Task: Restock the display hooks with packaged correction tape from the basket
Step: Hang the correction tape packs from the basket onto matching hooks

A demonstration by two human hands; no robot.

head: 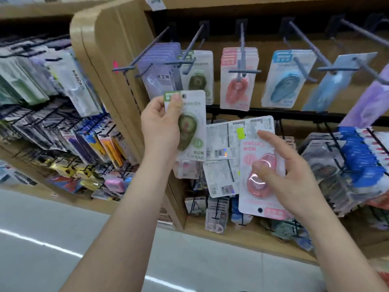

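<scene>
STOCKING UP: A person's left hand (160, 125) lifts a green correction-tape pack, a white card with a clear plastic blister (190, 127), toward the grey wire display hook (196, 41) at twelve o'clock from it, where a matching green pack (197, 81) hangs. The thumb, pressed over the card's top corner, and fingers curled behind pinch it upright, with the forearm reaching up from six o'clock. At three o'clock, the right hand (290, 173) holds a fan of further packs. Among them is a pink-blistered white card (261, 171) turned upside down, its hang hole at six o'clock. The thumb rests on the blister and the forefinger stretches across the top, while white card backs (223, 144) splay toward nine o'clock. The basket is out of view. Such a pack looks light, with a stiff card and a slick blister that may dent. It is probably best held at the card's edge beside the hang hole, leaving the hole clear for the hook's tip.
</scene>
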